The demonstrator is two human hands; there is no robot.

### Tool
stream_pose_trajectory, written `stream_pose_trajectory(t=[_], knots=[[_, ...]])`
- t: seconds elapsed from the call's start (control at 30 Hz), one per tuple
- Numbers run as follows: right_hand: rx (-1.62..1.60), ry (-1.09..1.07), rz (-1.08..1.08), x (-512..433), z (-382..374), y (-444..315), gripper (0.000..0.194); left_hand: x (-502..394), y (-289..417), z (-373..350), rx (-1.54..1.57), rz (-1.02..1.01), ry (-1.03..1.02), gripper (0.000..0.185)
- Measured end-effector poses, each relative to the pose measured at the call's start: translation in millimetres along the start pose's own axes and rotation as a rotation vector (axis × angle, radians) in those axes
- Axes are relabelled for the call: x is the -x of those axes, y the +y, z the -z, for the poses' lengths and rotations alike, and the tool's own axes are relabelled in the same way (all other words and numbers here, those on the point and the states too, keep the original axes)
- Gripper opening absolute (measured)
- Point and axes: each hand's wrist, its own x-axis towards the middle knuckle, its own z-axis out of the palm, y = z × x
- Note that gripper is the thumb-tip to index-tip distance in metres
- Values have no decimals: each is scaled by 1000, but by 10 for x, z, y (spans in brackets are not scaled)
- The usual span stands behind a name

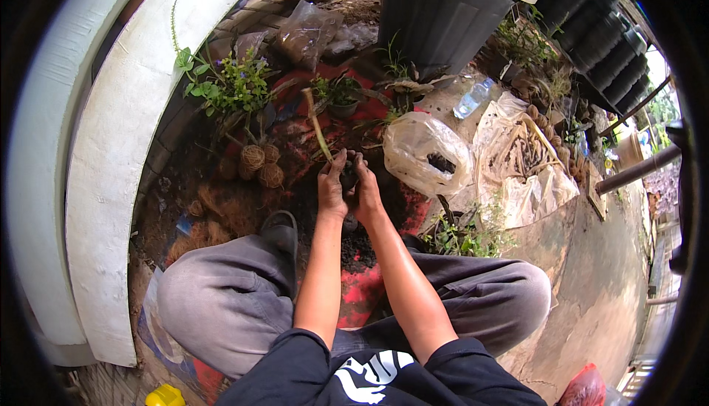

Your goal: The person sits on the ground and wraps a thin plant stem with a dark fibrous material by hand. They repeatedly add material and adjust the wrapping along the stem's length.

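Observation:
My left hand (pixel 333 189) and my right hand (pixel 365 187) are cupped together around a dark clump of soil (pixel 348 176), above a red sheet (pixel 357 289) strewn with black soil. A cut plant stem (pixel 318 126) rises from beside my left fingertips and leans up to the left; whether its lower end sits in the clump is hidden. Several fibre-wrapped balls (pixel 252 158) lie to the left, with loose brown coconut fibre (pixel 213 220) below them. Close on the right stands an open clear plastic bag (pixel 412 154) with dark soil inside.
Leafy plants (pixel 235 82) stand at upper left, another plant (pixel 465 237) near my right knee. A black bin (pixel 437 18), a plastic bottle (pixel 473 98) and a spread plastic sack (pixel 526 184) lie beyond. White curved boards (pixel 105 156) border the left. Stacked black pots (pixel 592 35) are at upper right.

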Motion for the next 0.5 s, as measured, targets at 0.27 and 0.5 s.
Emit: stream_pose_trajectory(t=[0.27,0.5], knots=[[222,-93,315,-52,-22,78,32,-81,-7,53,-247,-171,21,43],[288,-162,236,8,-70,48,34,-51,22,-40,-6,-97,140,60]])
